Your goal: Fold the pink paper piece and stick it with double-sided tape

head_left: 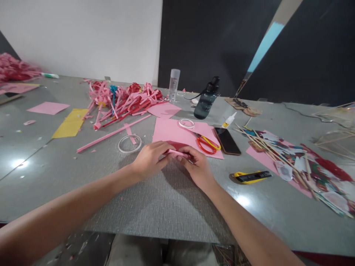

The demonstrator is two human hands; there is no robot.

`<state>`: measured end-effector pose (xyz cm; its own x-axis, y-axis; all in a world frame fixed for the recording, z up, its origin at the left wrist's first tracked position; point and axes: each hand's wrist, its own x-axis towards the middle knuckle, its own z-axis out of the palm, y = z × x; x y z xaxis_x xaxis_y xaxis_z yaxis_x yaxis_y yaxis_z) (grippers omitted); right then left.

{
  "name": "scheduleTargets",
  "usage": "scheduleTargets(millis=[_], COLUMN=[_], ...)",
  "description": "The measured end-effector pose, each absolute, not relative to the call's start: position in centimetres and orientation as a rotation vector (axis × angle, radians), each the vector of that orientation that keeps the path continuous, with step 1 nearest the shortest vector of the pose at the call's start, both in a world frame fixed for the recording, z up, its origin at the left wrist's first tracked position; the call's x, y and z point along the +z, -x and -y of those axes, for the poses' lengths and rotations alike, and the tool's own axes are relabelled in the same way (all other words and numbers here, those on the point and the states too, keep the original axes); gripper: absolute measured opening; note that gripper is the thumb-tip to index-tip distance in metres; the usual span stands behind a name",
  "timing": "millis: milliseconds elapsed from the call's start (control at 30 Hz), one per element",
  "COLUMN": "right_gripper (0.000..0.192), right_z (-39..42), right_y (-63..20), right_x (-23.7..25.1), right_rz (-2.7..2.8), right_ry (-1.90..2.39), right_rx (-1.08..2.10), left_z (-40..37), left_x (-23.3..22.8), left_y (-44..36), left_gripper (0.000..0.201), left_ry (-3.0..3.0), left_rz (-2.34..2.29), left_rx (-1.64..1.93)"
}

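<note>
Both hands' fingers hide most of the pink strip [177,152] (ends unseen).

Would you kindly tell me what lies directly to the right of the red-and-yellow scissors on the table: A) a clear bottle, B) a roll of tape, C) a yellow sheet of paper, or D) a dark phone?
D: the dark phone lies flat just right of the scissors, at the edge of the pink paper sheet, beyond the right hand.
</note>
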<state>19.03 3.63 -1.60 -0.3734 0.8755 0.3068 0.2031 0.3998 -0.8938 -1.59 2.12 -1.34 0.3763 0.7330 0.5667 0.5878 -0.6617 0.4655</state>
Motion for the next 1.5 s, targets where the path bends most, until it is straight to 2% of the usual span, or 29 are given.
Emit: scheduleTargets(millis=[233,467,633,800,1133,1500], right_gripper=[0.017,0.033,0.029,0.045,0.020,0.031], right_z=[-3.7,-4.1,-4.2,-4.1,-4.4,-4.2], right_y=[-19.1,-19.2,-19.6,-19.8,-20.0,-20.1], right_x=[-1.6,-2.3,-2.1,-2.1,-1.8,-1.3], right_rz=[1.806,1.611,1.808,1.916,2.075,2.276], right_ry=[0.887,0.892,0.958,0.948,1.013,0.895], right_rx=[0.865,1.207,1.044,0.974,0.903,0.816], left_z=[-2.4,-2.5,-2.7,-2.8,-2.8,-2.6], left_x=[-1.6,-1.7,-1.8,-1.6,-1.3,-1.0], left_y=[1.7,1.9,2.0,2.0,2.5,2.4], left_gripper=[0.022,0.018,0.015,0.023,0.024,0.014], left_ry=[-2.422,-2.484,-2.497,-2.414,-2.556,-2.637], left_rz=[-1.177,-1.172,-1.283,-1.327,-1.223,-1.277], left_rx=[1.186,1.056,0.855,0.883,0.704,0.538])
